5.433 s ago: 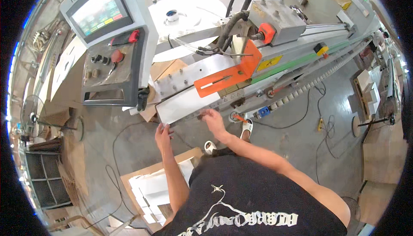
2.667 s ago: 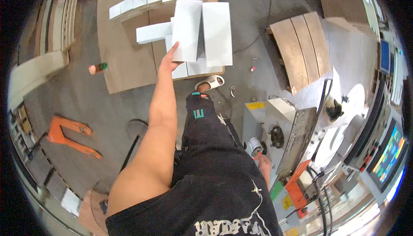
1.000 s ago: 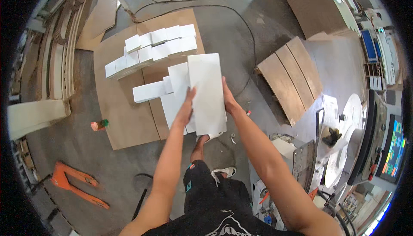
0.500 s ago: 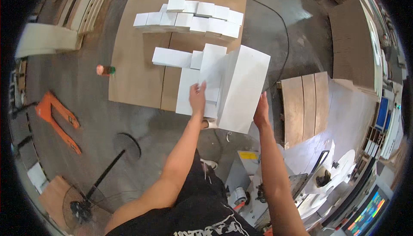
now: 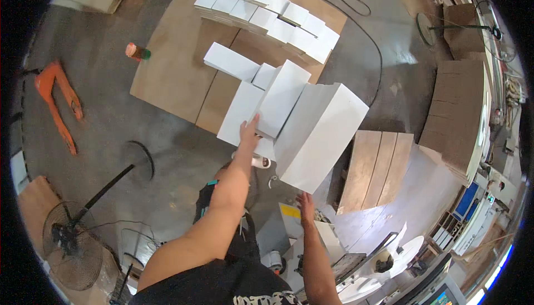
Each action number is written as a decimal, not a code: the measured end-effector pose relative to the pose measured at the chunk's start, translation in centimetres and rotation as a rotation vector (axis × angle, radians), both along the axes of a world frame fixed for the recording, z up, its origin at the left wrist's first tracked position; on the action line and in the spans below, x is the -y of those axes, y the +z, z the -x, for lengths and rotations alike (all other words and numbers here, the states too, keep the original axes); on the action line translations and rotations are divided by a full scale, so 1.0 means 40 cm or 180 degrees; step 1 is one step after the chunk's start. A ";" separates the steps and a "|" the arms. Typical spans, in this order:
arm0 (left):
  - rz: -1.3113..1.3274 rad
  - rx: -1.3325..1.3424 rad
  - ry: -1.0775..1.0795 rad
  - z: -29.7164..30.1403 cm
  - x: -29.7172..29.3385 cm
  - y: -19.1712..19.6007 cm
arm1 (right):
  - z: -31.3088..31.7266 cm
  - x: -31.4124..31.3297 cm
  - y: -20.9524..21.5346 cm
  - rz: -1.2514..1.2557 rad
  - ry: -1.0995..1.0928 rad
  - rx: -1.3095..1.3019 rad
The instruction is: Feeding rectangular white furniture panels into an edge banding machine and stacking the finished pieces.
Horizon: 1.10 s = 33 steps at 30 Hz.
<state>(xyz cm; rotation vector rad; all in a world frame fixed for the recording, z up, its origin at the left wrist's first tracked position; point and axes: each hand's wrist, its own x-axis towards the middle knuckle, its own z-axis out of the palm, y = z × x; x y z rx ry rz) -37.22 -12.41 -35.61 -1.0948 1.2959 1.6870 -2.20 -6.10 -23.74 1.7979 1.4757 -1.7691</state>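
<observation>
Left hand (image 5: 249,134) is uncurled against the short white stack (image 5: 285,96), right hand (image 5: 306,210) empty by the tall stack (image 5: 329,138), both stacks at the edge of the cardboard (image 5: 172,68). Can't tell what's in that bottle (image 5: 137,51) lol.

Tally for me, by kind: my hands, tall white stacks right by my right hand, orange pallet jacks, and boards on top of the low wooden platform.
Hands: 2 (left hand, right hand)
Tall white stack: 1
Orange pallet jack: 1
Wooden boards: 3
Total: 7
</observation>
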 end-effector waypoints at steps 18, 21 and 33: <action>-0.0155 -0.1383 -0.4010 0.349 -0.088 0.093 | 0.024 0.047 0.064 -0.0079 0.0018 0.0061; -0.0154 -0.0868 -0.3757 0.343 -0.074 0.063 | -0.023 0.053 0.047 -0.0105 0.0173 -0.0118; -0.0333 -0.0485 -0.3486 0.293 0.036 -0.038 | -0.092 0.096 0.070 -0.0017 -0.0245 0.0076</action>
